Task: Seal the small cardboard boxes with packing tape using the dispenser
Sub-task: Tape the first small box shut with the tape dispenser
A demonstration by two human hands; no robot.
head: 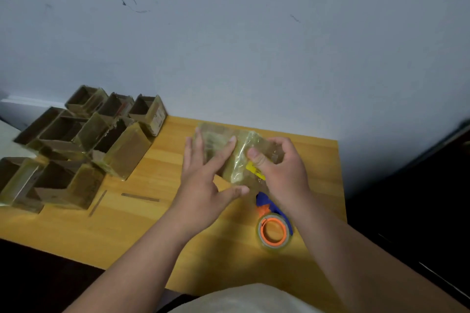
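Head view, and it's the pale wall [254,33] filling the top, the wooden worktop [152,223] below it. Far left, a cluster of open cardboard boxes [76,145] wrapped in yellowish tape, standing close together. Centre stage, the small tape-covered box [229,150] is held just above the worktop between both hands. Left hand [203,175] lies flat with fingers spread across its near face, thumb under the lower edge. Right hand [282,168] grips the box's right end, thumb pressing on the glossy tape. Just beneath that wrist, the blue-and-orange tape dispenser [273,226] lies on the worktop, untouched. Two thin cardboard strips [140,197] lie near the boxes.
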